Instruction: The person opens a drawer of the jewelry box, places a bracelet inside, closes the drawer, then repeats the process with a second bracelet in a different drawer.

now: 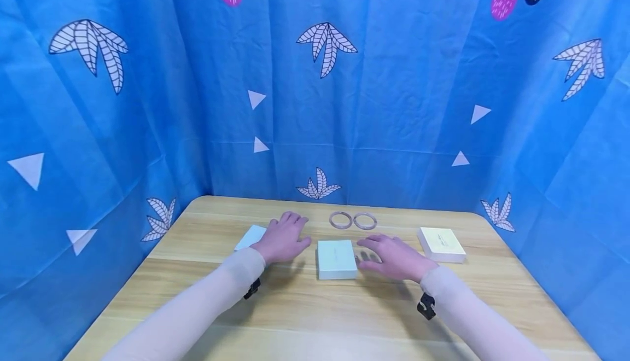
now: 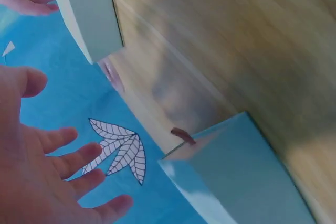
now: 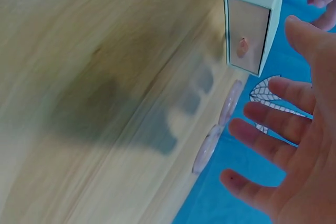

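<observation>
A pale green drawer box (image 1: 337,260) stands on the table between my hands. In the right wrist view a small ribbon pull (image 3: 242,47) sticks out of its drawer front. My left hand (image 1: 285,238) hovers to its left, fingers spread and holding nothing. Partly hidden behind that hand is a light blue box (image 1: 252,235); the left wrist view shows a brown ribbon tab (image 2: 184,136) on it. My right hand (image 1: 396,257) is just right of the green box, its fingers apart and relaxed, with nothing in them.
Two pinkish bangles, a left bangle (image 1: 331,220) and a right bangle (image 1: 376,221), lie side by side near the table's back edge. A cream-topped box (image 1: 442,243) sits beyond my right hand. Blue patterned curtains (image 1: 394,104) enclose the wooden table (image 1: 295,328) at the back and sides.
</observation>
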`<state>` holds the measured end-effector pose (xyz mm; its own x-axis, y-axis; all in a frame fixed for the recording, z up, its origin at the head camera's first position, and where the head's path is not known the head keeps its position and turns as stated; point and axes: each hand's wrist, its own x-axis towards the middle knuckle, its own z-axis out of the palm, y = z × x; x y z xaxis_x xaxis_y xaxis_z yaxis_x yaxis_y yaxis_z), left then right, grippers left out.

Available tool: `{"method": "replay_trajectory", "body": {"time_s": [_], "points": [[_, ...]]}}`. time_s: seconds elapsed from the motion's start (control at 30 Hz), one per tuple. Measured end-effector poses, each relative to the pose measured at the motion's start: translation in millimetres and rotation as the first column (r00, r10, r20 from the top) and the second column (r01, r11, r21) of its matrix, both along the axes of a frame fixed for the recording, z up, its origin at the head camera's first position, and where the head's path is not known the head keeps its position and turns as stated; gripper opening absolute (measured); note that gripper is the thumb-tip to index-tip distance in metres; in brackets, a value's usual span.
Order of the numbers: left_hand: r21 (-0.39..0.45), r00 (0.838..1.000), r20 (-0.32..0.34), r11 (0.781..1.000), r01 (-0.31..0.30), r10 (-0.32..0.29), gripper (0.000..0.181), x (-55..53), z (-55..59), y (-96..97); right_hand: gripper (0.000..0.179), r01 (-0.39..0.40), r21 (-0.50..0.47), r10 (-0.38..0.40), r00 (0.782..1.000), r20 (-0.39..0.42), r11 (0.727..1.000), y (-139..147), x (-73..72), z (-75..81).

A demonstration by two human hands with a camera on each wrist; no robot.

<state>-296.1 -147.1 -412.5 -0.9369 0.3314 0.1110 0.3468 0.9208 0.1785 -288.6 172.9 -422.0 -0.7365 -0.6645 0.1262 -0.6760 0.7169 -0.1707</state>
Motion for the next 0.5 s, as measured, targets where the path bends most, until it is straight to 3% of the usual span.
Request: {"method": "replay_trajectory", "body": {"time_s": [0.13, 0.37, 0.5], "points": [[-0.015, 1.000, 0.001, 1.000, -0.022, 0.022, 0.066, -4.5, -4.4, -10.6, 0.057, 0.007, -0.012, -0.007, 1.000, -0.002, 1.000, 2.8, 0.8, -1.7], [-0.054, 0.988, 0.057, 0.988, -0.142, 0.145, 0.063, -13.0, -22.4, -54.9, 0.057, 0.015, -0.010, -0.015, 1.000, 0.021, 1.000, 7.0, 2.3, -4.2], [-0.073, 0.981, 0.085, 0.983, -0.170, 0.176, 0.065, -14.5, -23.2, -67.1, 0.058, 0.022, -0.004, -0.022, 1.000, 0.012, 1.000, 10.6, 1.7, -5.8]]}}
